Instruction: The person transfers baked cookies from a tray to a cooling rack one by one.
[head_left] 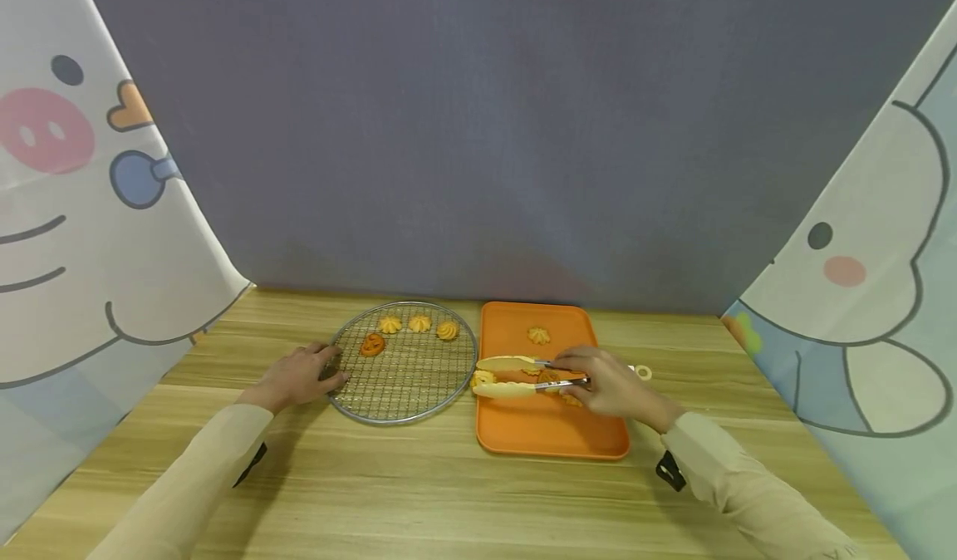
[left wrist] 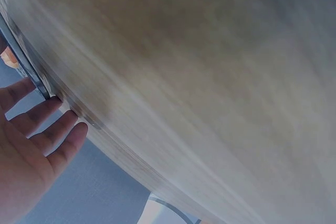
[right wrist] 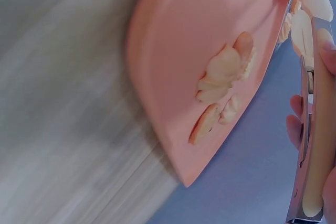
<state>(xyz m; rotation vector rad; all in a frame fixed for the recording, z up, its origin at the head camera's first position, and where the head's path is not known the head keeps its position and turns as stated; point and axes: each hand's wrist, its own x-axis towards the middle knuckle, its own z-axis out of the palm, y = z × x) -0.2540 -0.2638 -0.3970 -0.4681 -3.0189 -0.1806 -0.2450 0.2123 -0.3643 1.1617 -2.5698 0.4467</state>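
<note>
My right hand grips a pair of tongs with cream-coloured tips, held over the orange tray. Between the tips, at the tray's left edge, is a yellow piped cookie. My left hand touches the left rim of a round wire cooling rack, its fingers extended and spread in the left wrist view. Three yellow swirl cookies and a brown pretzel-shaped cookie lie on the rack. A star-shaped cookie sits on the tray, with several cookies partly hidden by the tongs.
The rack and tray stand side by side on a wood-grain table. Behind the table rises a grey wall. Cartoon-printed curtains border both sides.
</note>
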